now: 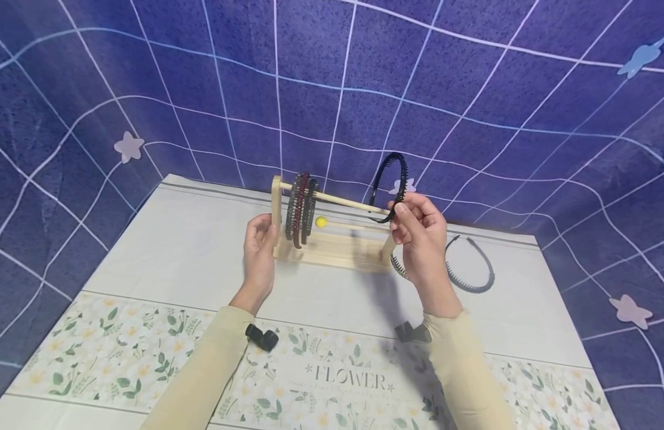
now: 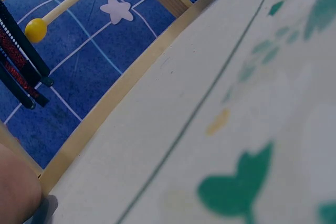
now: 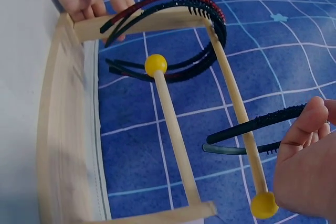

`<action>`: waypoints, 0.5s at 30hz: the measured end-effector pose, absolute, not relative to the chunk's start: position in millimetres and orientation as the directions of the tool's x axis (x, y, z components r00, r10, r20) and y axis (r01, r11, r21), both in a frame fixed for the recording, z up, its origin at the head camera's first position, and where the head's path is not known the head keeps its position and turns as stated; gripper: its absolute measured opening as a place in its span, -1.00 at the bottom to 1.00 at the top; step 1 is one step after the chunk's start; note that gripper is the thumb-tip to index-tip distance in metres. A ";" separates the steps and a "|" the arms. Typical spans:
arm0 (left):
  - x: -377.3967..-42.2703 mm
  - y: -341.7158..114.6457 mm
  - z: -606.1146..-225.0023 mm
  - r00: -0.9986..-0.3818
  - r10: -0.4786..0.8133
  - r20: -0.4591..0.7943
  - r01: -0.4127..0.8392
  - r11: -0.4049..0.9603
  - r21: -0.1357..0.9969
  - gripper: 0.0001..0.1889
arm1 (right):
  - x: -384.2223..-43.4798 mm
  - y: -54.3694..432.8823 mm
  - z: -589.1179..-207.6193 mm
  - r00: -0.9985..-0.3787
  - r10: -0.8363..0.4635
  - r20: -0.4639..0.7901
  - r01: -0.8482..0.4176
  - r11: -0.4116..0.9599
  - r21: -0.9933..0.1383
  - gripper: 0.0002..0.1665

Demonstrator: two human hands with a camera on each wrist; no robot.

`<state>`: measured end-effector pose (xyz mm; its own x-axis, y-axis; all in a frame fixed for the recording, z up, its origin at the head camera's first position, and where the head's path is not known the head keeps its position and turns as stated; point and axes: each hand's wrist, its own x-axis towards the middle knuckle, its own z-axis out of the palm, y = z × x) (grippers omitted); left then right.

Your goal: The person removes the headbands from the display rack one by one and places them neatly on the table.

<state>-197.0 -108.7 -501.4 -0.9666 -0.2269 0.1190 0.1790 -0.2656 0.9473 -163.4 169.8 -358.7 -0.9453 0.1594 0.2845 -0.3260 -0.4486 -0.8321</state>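
Note:
A wooden headband rack (image 1: 332, 254) stands on the table with two rods between its uprights. My left hand (image 1: 259, 254) grips its left upright, thumb in front. Several dark and red glittery headbands (image 1: 298, 209) hang together near the left end of the upper rod (image 1: 345, 200). In my right hand (image 1: 423, 239) a black toothed headband (image 1: 402, 179) is pinched between thumb and fingers. The right wrist view shows this band looped around the upper rod, close to the yellow ball (image 3: 264, 205) at its end. Another yellow ball (image 1: 321, 222) tips the lower rod.
On the table to the right lies a loose grey toothed headband (image 1: 474, 288). Part of another headband (image 1: 398, 266) shows beside the right upright, partly hidden by my right hand. A blue gridded cloth (image 1: 310, 71) with stars rises behind the flower-printed tabletop (image 1: 332, 298).

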 end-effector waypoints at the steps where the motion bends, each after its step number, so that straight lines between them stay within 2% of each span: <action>1: -197.4 -108.8 -501.7 -0.967 -0.226 0.118 0.177 -0.262 0.949 -0.75 | -163.3 171.9 -358.8 -0.945 0.161 0.285 -0.327 -0.452 -0.830 -0.74; 6: -197.9 -108.1 -501.4 -0.966 -0.225 0.124 0.182 -0.261 0.948 -0.75 | -161.7 181.7 -358.8 -0.939 0.178 0.293 -0.342 -0.464 -0.817 -0.87; 15: -196.6 -108.9 -500.6 -0.966 -0.225 0.127 0.184 -0.253 0.950 -0.74 | -159.5 198.2 -360.4 -0.936 0.205 0.286 -0.350 -0.465 -0.813 -0.84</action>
<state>-196.6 -108.9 -500.6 -0.9660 -0.2253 0.1268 0.1837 -0.2529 0.9499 -159.5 198.2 -360.4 -0.9361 0.2047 0.2862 -0.3503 -0.4652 -0.8130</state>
